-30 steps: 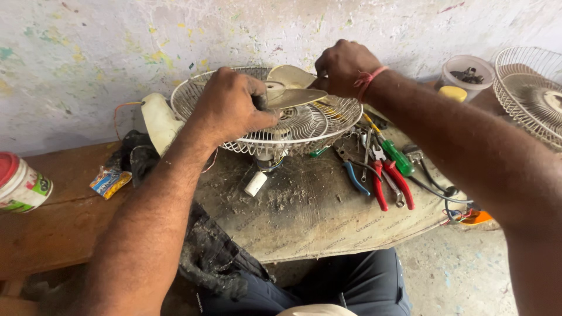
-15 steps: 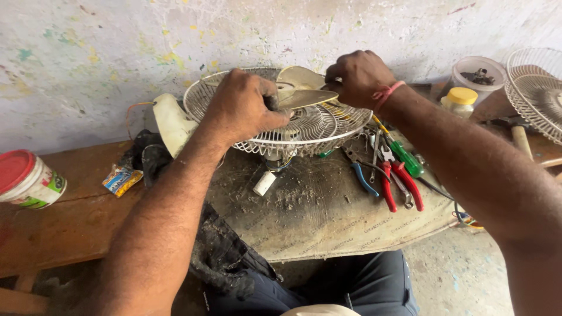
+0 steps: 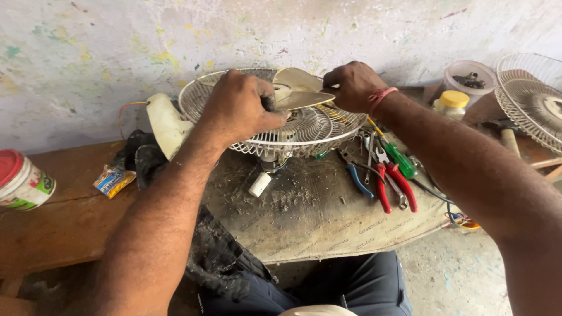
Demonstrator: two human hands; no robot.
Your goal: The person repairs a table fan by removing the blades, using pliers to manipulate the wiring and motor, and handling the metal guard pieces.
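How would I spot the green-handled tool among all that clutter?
Start at the wire fan guard the hands grip, then look just to its right on the dusty cloth. The green-handled screwdriver lies beside red-handled pliers, the only green handle there.

Looks like a small repair workshop for fans, simple and well used. In the centre of the frame, a dusty work surface (image 3: 328,216) covered with a stained sheet, with an opened fan in its wire guard (image 3: 304,126) on top. Right of centre, hand tools together: red-handled pliers (image 3: 393,184), blue-handled pliers (image 3: 358,178), a green screwdriver (image 3: 399,158). At the right edge, a second fan guard (image 3: 530,99). Behind, across the top of the frame, a wall (image 3: 117,47) with many paint spots. At the left edge, a red-lidded tub (image 3: 22,181) on a worn wooden bench (image 3: 64,228).
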